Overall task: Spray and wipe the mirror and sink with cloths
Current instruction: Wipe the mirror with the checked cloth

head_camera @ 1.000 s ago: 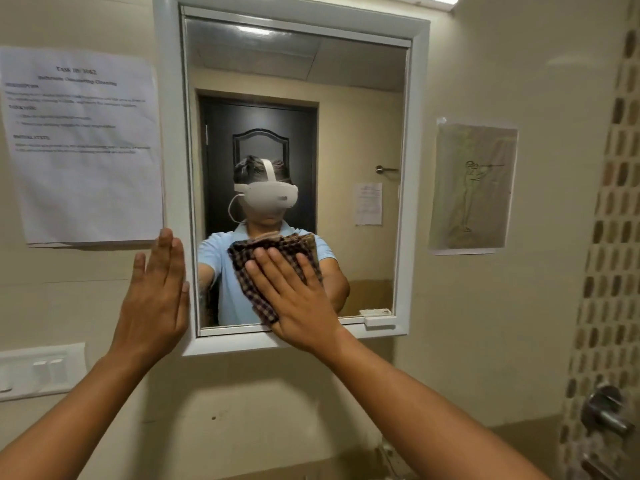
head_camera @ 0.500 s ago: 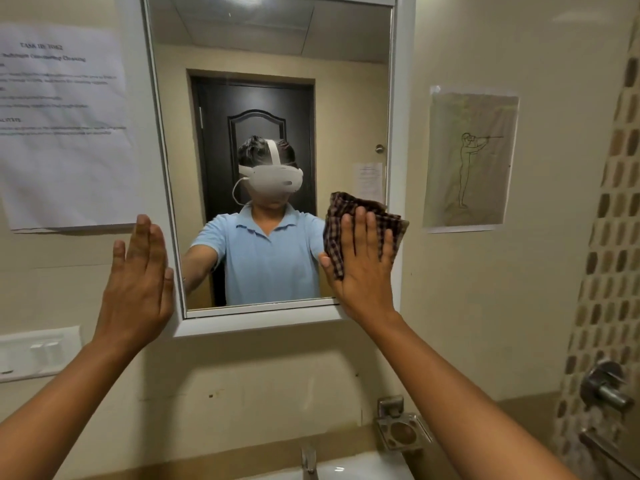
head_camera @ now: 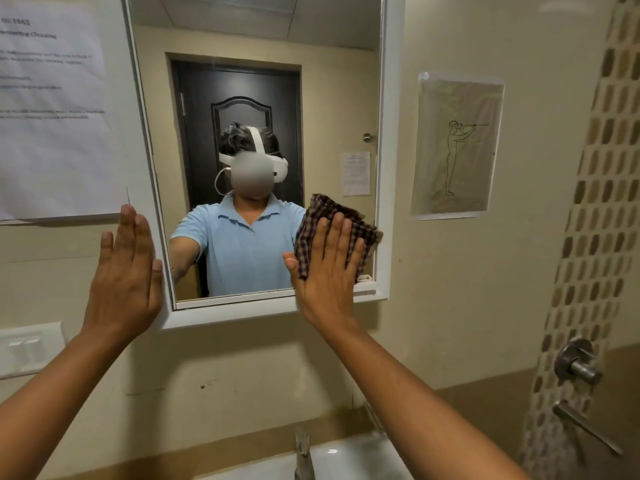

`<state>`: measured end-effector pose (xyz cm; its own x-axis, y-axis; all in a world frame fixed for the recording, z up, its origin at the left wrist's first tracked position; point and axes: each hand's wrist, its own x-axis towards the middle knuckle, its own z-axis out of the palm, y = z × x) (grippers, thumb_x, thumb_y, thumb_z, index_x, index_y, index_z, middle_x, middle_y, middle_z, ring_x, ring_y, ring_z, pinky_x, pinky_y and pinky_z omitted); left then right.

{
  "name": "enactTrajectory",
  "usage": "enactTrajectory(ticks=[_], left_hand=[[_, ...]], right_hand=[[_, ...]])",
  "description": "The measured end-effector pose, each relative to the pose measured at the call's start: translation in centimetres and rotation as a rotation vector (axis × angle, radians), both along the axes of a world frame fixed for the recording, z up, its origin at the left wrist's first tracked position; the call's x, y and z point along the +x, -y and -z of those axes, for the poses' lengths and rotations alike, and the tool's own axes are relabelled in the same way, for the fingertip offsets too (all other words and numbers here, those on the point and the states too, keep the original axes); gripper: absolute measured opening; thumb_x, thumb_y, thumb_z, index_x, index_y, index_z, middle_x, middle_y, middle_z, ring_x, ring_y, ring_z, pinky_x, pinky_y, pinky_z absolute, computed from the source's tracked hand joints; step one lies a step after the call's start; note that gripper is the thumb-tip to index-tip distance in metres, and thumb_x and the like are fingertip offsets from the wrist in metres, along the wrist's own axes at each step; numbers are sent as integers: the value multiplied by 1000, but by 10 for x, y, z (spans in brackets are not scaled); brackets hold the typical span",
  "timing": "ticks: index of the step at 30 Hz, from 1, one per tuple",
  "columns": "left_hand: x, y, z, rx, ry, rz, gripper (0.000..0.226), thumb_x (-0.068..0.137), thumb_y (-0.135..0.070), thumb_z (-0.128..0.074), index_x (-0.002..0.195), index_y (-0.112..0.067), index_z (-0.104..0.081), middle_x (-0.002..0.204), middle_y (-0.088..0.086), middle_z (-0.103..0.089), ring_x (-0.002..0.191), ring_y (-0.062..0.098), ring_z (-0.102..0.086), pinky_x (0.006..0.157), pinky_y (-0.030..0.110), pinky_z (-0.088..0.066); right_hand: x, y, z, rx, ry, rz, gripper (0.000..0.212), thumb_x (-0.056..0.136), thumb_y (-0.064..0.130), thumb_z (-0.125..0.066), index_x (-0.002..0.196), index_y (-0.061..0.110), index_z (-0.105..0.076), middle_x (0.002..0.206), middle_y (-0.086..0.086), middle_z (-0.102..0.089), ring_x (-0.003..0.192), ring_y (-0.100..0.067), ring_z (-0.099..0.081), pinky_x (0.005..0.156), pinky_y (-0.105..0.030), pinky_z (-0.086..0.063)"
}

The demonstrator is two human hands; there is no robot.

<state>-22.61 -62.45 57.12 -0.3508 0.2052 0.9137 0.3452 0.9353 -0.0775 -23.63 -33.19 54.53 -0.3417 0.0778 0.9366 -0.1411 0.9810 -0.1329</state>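
Observation:
A white-framed mirror (head_camera: 263, 64) hangs on the beige wall. My right hand (head_camera: 327, 268) lies flat on a folded dark checked cloth (head_camera: 363, 226), pressing it against the glass at the mirror's lower right corner. My left hand (head_camera: 126, 271) rests flat and open against the wall and the mirror's left frame, holding nothing. The white sink (head_camera: 349, 459) with a metal tap (head_camera: 303, 452) shows at the bottom edge. No spray bottle is in view.
A printed sheet (head_camera: 52, 109) is taped left of the mirror, a drawing (head_camera: 453, 147) to its right. A white switch plate (head_camera: 27, 348) sits low on the left. Metal wall fittings (head_camera: 576, 365) and a mosaic tile strip (head_camera: 595, 202) stand at the right.
My right hand slid the cloth from the mirror's lower middle to its lower right corner. The view has dropped, bringing the sink and tap into sight. The left hand stayed on the frame.

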Motion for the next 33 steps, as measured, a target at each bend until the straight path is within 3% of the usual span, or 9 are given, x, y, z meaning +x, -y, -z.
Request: enactTrajectory(ticks=[8,12,15,17,22,28,33], left_hand=[[-3,2,0,-10,-9,29,67,98,-25,-25,155,-2,2,164,15,8,153,26,6,125,42,-1],[-3,3,0,-19,-23,35,66,98,-22,-27,155,0,0,164,16,7,153,27,4,124,50,-7],[-4,4,1,-30,-38,41,65,98,-20,-27,154,2,-2,164,19,4,153,29,1,123,51,-8],[-4,7,-1,-44,-38,51,65,98,-19,-28,154,4,-5,163,21,0,153,30,-1,123,51,-8],[-1,10,-2,-80,-28,47,63,99,-19,-31,154,2,-10,163,20,-4,153,32,-6,122,53,-11],[2,28,1,-195,-15,35,60,101,-21,-31,155,-1,-12,164,17,-4,153,31,-7,122,54,-13],[3,31,1,-179,-12,63,63,99,-18,-36,155,-1,-12,164,14,-4,153,30,-7,123,53,-12]], right_hand=[[-3,-46,-7,127,35,-30,76,101,57,-21,157,7,-12,166,-15,-1,153,-27,6,123,-53,3],[-1,-49,-1,54,41,31,75,102,56,-19,157,7,-9,165,-18,-4,153,-31,0,122,-56,-3],[0,-24,2,18,29,49,78,102,58,-17,157,5,0,165,-19,0,153,-36,-3,122,-58,-4],[-2,-6,4,73,21,41,80,102,57,-27,156,6,1,164,-18,3,153,-37,-4,122,-59,-5],[-2,62,12,219,-14,-44,81,99,52,-44,157,5,-12,163,-20,-5,153,-34,-2,121,-59,-7],[2,142,-4,317,-11,-148,74,101,54,-31,158,11,-11,165,-13,-2,154,-27,-2,123,-53,2],[3,162,-24,333,-20,-171,71,102,53,-31,158,12,-14,166,-11,-8,154,-25,-3,123,-52,-2]])
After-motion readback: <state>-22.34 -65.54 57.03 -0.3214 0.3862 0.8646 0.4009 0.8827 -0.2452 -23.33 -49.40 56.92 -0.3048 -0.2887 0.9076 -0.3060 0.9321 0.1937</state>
